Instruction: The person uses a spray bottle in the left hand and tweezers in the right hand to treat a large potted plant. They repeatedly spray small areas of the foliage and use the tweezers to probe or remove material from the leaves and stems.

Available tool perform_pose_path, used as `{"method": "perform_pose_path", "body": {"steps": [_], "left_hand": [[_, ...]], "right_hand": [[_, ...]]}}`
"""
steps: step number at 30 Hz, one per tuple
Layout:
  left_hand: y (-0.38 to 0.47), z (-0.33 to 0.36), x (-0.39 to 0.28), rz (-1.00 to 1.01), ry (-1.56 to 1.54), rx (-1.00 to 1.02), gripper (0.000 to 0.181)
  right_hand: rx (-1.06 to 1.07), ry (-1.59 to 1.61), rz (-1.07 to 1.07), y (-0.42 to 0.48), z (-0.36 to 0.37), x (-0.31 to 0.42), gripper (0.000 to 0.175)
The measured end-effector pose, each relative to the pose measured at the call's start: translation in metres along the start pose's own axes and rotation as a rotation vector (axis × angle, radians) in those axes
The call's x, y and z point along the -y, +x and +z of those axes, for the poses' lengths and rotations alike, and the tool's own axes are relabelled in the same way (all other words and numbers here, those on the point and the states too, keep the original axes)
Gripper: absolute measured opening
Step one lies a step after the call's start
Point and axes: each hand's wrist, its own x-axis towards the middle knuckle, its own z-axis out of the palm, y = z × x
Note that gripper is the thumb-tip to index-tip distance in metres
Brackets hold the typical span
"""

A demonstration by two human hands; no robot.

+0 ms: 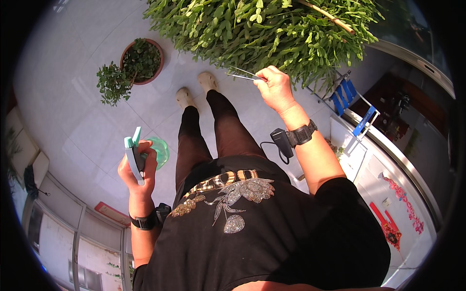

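Observation:
My left hand (145, 165) is wrapped around the neck of a translucent green spray bottle (161, 152) with a grey and mint trigger head. The bottle is held out over the floor, left of my legs. Thin metal tweezers (243, 77) are pinched between the thumb and fingers of my right hand (278, 89). Their two tips point left and stand apart, with nothing visible between them. Just beyond them hangs the lower edge of a large, bushy holiday cactus (269, 40) with flat segmented green stems. Its pot is hidden.
A bamboo stick (331, 18) pokes out of the cactus. On the tiled floor (72, 91), a smaller leafy plant grows in a round terracotta-coloured pot (161, 54). A folding chair with blue straps (344, 96) stands at right, beside a metal-framed opening (404, 174).

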Motion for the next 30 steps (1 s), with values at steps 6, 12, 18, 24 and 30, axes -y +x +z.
{"method": "perform_pose_path", "body": {"steps": [6,12,18,24,30], "left_hand": [[-0.002,0.001,-0.002,-0.028,0.01,0.01,0.018],[0.004,0.001,-0.007,0.075,0.046,0.017,0.022],[0.007,-0.003,-0.029,0.224,0.031,0.038,0.02],[-0.004,-0.026,-0.04,0.304,0.031,0.025,0.02],[-0.016,-0.062,-0.043,0.264,-0.004,-0.03,0.016]], "right_hand": [[0.032,0.352,0.09,-0.005,-0.003,0.017,0.01],[0.164,0.476,-0.045,-0.014,-0.021,0.047,0.012],[0.245,0.341,-0.305,-0.021,-0.038,0.089,0.014],[0.237,0.29,-0.435,-0.033,-0.06,0.121,0.016],[0.189,0.315,-0.407,-0.048,-0.083,0.146,0.015]]}}
